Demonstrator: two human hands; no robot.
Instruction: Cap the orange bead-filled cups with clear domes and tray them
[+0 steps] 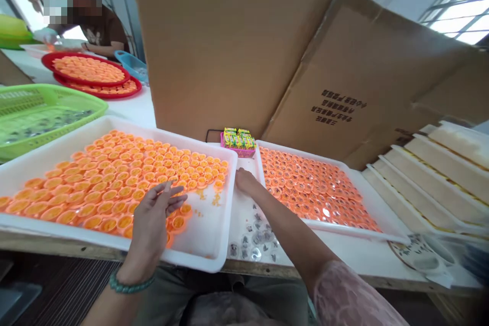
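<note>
A white tray (224,244) at the left holds rows of small orange cups (110,183) filled with yellow bits. My left hand (155,211) hovers over the cups near the tray's right part, palm turned inward, fingers apart, with nothing visible in them. My right hand (246,182) is beyond the clear discs, beside the tray's right rim. Its fingers look curled, and what they hold, if anything, is hidden. Clear round discs (254,244) with dark printed figures lie loose between the trays. A second white tray (353,175) holds similar orange pieces (305,188) under shiny clear tops.
A pink basket (244,153) of yellow-green packets stands behind my right hand. Cardboard sheets (237,46) wall off the back. Stacked white trays (431,183) stand right. A green basket (49,92) and red trays (133,92) are left, where another person (109,30) sits.
</note>
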